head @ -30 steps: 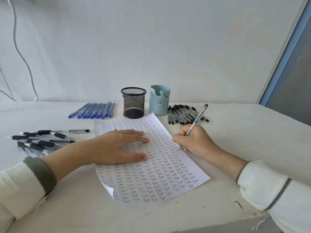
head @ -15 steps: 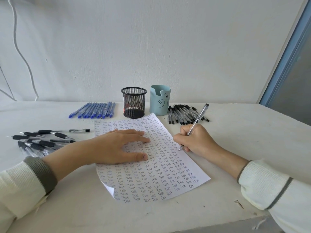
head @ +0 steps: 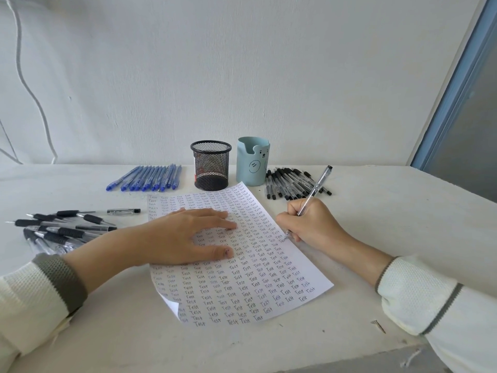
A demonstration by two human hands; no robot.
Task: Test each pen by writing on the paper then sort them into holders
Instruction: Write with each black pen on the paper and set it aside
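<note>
A white sheet of paper point(head: 242, 289), filled with rows of the word "Test", lies in the middle of the table. My left hand point(head: 185, 238) presses flat on it with straight fingers. My right hand point(head: 309, 222) grips a clear pen with a black cap end point(head: 318, 184), its tip touching the paper's right edge. Behind the paper stand a black mesh holder point(head: 211, 165) and a light blue bear holder point(head: 252, 160). I cannot see any pens in the mesh one.
A row of blue pens point(head: 146, 179) lies left of the mesh holder. A pile of black-capped clear pens point(head: 291, 183) sits right of the blue holder. Several black-grip pens point(head: 57, 227) are scattered at the left. A small screw point(head: 377, 324) lies near the table's front edge.
My right hand with the pen has shifted slightly right and down along the paper's right edge while writing. My left hand has not moved.
</note>
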